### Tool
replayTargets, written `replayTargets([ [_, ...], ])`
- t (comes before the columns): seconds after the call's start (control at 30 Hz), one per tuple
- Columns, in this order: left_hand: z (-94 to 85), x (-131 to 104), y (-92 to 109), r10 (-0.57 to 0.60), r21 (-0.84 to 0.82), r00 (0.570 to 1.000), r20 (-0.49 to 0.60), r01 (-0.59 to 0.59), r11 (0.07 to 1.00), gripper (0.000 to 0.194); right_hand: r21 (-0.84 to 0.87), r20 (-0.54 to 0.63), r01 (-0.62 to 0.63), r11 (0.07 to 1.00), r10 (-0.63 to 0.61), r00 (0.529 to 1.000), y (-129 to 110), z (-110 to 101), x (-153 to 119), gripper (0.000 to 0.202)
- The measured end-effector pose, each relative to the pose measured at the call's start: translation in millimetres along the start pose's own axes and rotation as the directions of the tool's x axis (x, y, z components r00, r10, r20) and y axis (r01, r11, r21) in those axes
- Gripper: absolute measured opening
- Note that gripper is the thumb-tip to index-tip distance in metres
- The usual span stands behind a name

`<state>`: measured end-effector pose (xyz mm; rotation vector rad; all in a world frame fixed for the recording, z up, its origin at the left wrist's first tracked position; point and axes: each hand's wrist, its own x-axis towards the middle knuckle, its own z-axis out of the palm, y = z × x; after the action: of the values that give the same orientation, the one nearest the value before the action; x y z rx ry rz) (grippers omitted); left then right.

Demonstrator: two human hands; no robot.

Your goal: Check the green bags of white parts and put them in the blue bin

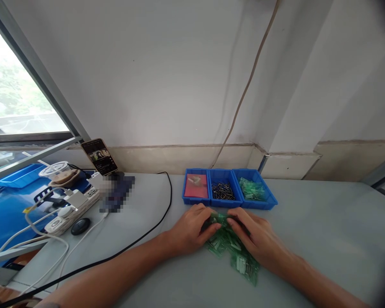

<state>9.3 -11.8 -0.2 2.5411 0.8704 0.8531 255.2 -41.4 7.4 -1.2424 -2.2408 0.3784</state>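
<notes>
Several small green see-through plastic packets (244, 264) lie in a heap on the grey table in front of me. White pieces show through one of them. My left hand (192, 226) is closed at the heap's upper left, its thumb and fingers pinching a green packet. From the right, my right hand (258, 237) grips the same bunch between thumb and fingers, and its palm covers part of the packets. Just beyond my hands stand three joined blue bins. The left bin (196, 200) has a pinkish sheet and small pale pieces, the middle one dark screws (223, 191), the right one green packets (253, 189).
A black cable (141, 237) runs across the table left of my arm. Farther left are a power strip (59, 223), a black mouse (80, 226), a propped phone (99, 157) and a lidded cup (56, 170). A wall (167, 94) closes off the back.
</notes>
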Motion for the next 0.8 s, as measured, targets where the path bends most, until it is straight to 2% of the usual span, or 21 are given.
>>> replayTargets([
  [0.43, 0.2, 1.2, 1.6, -0.009, 0.049, 0.999, -0.035, 0.011, 0.999, 0.034, 0.013, 0.055, -0.043, 0.999, 0.042, 0.998, -2.0, -3.1, 1.4, 0.017],
  [0.8, 1.1, 1.3, -0.2, -0.050, 0.057, 0.999, -0.003, 0.050, 0.997, 0.034, -0.004, 0.058, -0.050, 0.999, 0.050, 0.997, -2.3, -3.2, 0.8, 0.018],
])
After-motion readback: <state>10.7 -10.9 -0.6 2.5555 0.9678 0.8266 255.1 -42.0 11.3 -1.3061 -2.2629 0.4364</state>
